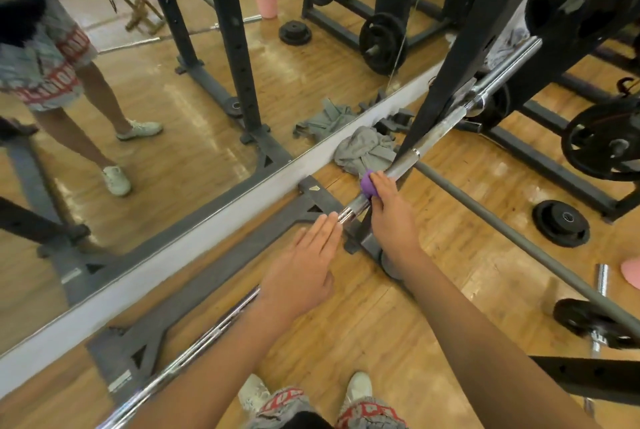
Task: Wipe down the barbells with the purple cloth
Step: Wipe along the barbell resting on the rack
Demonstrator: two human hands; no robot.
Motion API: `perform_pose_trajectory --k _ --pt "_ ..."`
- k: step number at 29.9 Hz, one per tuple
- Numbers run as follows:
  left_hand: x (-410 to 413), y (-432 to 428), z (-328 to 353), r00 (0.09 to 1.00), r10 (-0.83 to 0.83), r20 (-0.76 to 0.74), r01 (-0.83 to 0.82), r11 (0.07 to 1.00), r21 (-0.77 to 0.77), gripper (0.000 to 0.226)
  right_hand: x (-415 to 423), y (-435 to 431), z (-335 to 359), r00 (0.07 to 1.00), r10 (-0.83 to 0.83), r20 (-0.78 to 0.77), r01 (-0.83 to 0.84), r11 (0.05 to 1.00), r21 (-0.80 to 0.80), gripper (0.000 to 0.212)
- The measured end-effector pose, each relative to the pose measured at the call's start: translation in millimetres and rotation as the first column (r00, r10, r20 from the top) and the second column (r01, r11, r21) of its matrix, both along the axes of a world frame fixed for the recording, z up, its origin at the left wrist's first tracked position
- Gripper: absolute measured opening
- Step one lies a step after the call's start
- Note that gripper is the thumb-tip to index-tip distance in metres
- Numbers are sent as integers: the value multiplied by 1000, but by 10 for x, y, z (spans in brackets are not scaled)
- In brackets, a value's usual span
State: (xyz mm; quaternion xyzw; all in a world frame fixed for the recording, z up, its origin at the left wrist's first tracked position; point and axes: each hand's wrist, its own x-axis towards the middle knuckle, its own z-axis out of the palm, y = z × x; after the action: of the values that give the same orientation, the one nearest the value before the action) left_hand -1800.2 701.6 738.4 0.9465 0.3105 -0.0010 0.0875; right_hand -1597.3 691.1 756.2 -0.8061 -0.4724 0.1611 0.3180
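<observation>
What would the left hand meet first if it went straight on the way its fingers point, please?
Most likely the right hand, gripping the purple cloth round the barbell just ahead of the left hand; only bare bar lies between.

Chrome barbell (pixel 398 168): racked, running diagonally from lower left to upper right. Purple cloth (pixel 367 183): bunched on bar mid-length, gripped under right hand (pixel 388 206). Grey barbell (pixel 519 244): lying on floor.

The barbell (pixel 436 133) runs from near left to far right. The left hand (pixel 304 272) lies on it, and farther along the right hand (pixel 388 206) covers the cloth (pixel 366 185). The mirror (pixel 138 82) stands left. A loose bar (pixel 519 242) and a weight plate (pixel 561 222) lie right.
</observation>
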Motion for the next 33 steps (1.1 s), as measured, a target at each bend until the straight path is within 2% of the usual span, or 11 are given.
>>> perform_pose_trajectory --k 3,8,13,17,23,25,29,31,33 --pt "-202 -263 -91 993 105 56 -109 992 62 82 162 -7 2 997 71 -13 -71 996 -45 50" --pt "-273 -659 -164 950 306 69 -312 943 113 78 318 29 122 982 185 35 -186 982 41 49" --pt "-74 -791 -148 888 454 74 -460 879 127 88 267 67 -125 862 480 164 -479 876 -51 58" --pt "55 -855 -189 834 542 103 -552 825 124 89 220 39 -263 826 518 220 -524 851 -37 59" --pt "181 -883 -285 791 593 150 -611 776 155 86 579 81 -343 684 663 306 -671 735 -92 79" --pt "199 -884 -297 783 602 158 -622 765 165 84 650 90 -280 703 650 289 -660 747 -75 75" --pt "216 -880 -299 773 607 187 -634 755 169 84 433 10 -239 819 531 216 -551 834 39 67" --pt "209 -877 -307 776 598 201 -629 759 169 84 225 -70 -298 812 545 207 -571 817 86 67" --pt "195 -869 -317 780 591 203 -623 763 172 85 81 -114 -371 762 605 232 -639 760 118 70"
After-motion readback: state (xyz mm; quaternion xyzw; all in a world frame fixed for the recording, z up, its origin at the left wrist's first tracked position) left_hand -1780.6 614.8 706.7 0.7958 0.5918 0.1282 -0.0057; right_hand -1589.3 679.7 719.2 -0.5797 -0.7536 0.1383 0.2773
